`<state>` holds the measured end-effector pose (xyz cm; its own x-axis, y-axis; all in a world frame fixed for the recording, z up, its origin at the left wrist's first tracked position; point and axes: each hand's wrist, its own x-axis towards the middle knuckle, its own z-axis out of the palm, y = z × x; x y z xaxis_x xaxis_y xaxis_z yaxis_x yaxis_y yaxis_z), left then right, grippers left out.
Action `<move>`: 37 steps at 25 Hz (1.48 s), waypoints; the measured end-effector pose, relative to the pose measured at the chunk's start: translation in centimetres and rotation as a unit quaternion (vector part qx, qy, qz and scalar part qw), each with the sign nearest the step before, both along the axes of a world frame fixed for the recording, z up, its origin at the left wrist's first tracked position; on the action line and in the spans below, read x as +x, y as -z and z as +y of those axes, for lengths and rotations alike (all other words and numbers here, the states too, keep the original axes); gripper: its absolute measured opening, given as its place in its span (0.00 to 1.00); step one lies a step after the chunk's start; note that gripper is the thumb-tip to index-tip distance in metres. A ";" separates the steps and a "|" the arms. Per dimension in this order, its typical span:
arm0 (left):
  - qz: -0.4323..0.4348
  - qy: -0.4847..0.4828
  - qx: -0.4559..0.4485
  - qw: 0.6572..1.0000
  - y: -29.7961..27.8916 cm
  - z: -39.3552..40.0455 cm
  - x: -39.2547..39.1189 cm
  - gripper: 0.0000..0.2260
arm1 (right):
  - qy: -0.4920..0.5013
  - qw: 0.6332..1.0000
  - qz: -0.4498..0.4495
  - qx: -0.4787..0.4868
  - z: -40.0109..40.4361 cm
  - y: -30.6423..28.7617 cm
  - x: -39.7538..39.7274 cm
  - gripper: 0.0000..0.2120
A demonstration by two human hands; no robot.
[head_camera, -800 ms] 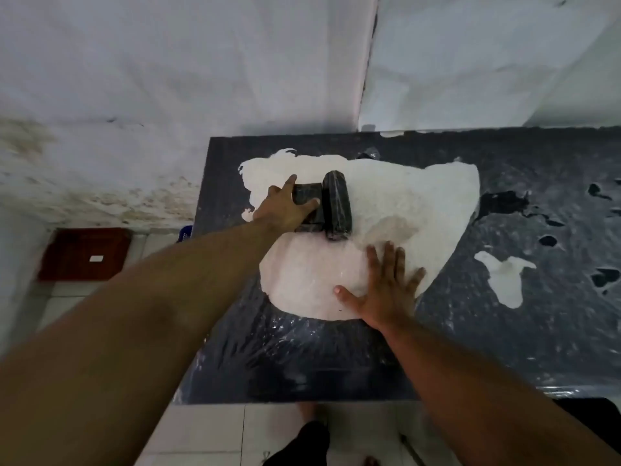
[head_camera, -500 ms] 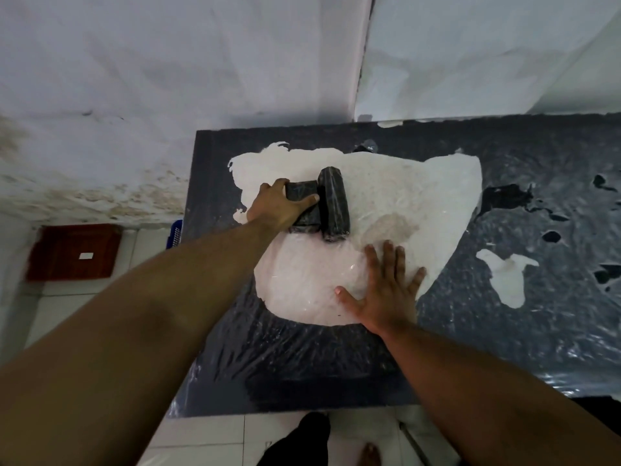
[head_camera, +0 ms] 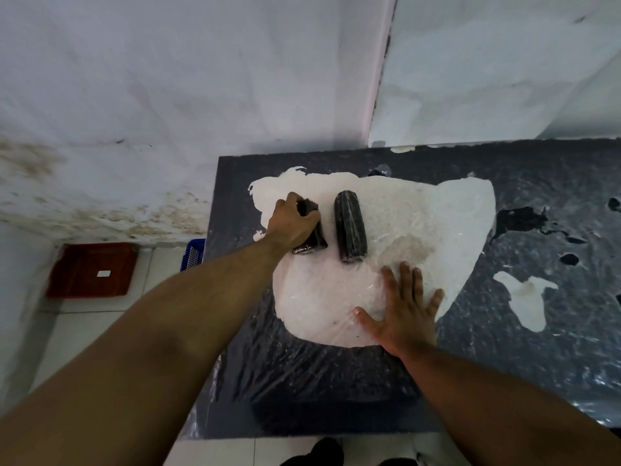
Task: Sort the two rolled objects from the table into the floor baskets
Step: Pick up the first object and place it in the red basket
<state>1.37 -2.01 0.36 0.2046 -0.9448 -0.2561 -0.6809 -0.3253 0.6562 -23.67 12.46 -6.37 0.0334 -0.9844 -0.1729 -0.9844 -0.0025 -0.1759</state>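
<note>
Two dark rolled bundles lie on the white worn patch of the dark table (head_camera: 336, 391). My left hand (head_camera: 291, 223) is closed over the left roll (head_camera: 311, 242), whose near end sticks out below my fingers. The right roll (head_camera: 350, 227) lies free, a short gap to the right of it, pointing away from me. My right hand (head_camera: 401, 314) rests flat on the table with fingers spread, just in front of the free roll and not touching it. On the floor to the left sit a red basket (head_camera: 90, 269) and a blue basket (head_camera: 193, 253), the blue one mostly hidden by the table.
Clear plastic film covers the tabletop. The table's left edge runs close to the blue basket. White walls meet in a corner behind the table. My feet show on the tiled floor below the table's near edge.
My left hand has pulled the left roll leftwards, away from the right roll, which it was touching before. My right hand has stayed flat in place.
</note>
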 end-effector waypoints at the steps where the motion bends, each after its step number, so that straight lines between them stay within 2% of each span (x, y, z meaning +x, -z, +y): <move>1: 0.025 -0.023 -0.004 0.999 0.0 0.2 0.3 0.20 | 0.000 1.000 0.001 0.002 0.0 0.0 0.0 0.49; 5: 0.069 -0.063 -0.027 0.995 -0.6 1.6 0.8 0.18 | 0.005 1.000 0.007 0.002 0.1 0.1 0.0 0.49; 9: 0.025 0.011 0.018 0.999 -1.0 3.3 2.2 0.18 | 0.009 1.000 0.009 0.001 0.0 0.3 0.0 0.49; 12: 0.049 0.058 0.004 0.997 -1.3 4.6 3.9 0.20 | 0.012 1.000 0.009 0.000 0.0 0.5 -0.1 0.48; 15: 0.099 0.038 -0.033 0.994 -1.9 5.8 4.6 0.17 | 0.010 1.000 0.007 0.003 0.0 0.5 -0.1 0.48; 18: 0.120 0.053 -0.034 0.991 -2.0 6.9 4.9 0.19 | 0.005 1.000 0.004 0.011 0.0 0.5 -0.3 0.48; 20: 0.096 0.088 -0.032 0.991 -2.0 7.8 5.0 0.23 | 0.001 1.000 0.005 0.017 0.0 0.4 -0.4 0.48; 23: 0.013 0.153 -0.016 0.988 -1.6 8.7 5.2 0.35 | -0.006 0.999 0.003 0.035 -0.1 0.3 -0.3 0.48; 26: -0.045 0.179 -0.048 0.982 -1.5 9.6 5.6 0.31 | -0.016 0.998 0.001 0.062 -0.2 -0.3 -0.1 0.49; 28: -0.076 0.188 -0.072 0.977 -1.7 10.5 5.8 0.28 | -0.047 0.997 0.000 0.062 0.3 -0.9 0.3 0.49; 31: -0.072 0.177 -0.077 0.979 -1.8 12.1 6.4 0.27 | -0.163 0.985 -0.027 0.047 1.7 -2.0 1.8 0.48; 37: -0.077 0.112 -0.049 0.990 -2.0 17.7 10.5 0.32 | -0.393 0.912 -0.092 0.070 0.5 -4.8 7.9 0.44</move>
